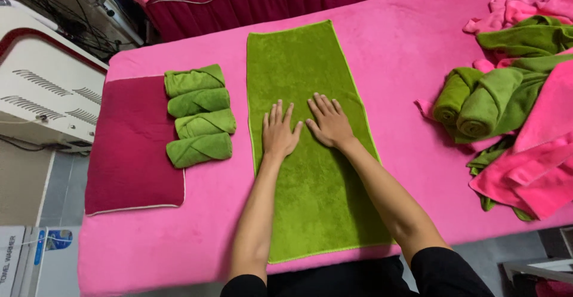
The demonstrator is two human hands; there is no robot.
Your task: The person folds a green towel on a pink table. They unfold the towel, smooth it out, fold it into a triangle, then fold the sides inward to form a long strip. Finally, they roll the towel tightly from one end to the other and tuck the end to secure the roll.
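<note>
Both hands are lying palm-down on a green towel (316, 172) that is spread flat lengthwise down the middle of a pink-covered bed (394, 52). The left hand (279, 133) is pressing on the towel's centre, fingers (276, 113) fully extended and slightly spread, gripping nothing. The right hand (329, 123) is resting just beside it, fingers likewise straight and flat, gripping nothing; the two thumbs are nearly touching. To the left of the towel, four rolled green towels (199, 115) are sitting in a column, touching one another, next to a dark red pillow (128, 148). To the right, well apart from the hands, a loose heap of green and pink towels (519, 94) is lying at the bed's edge.
</note>
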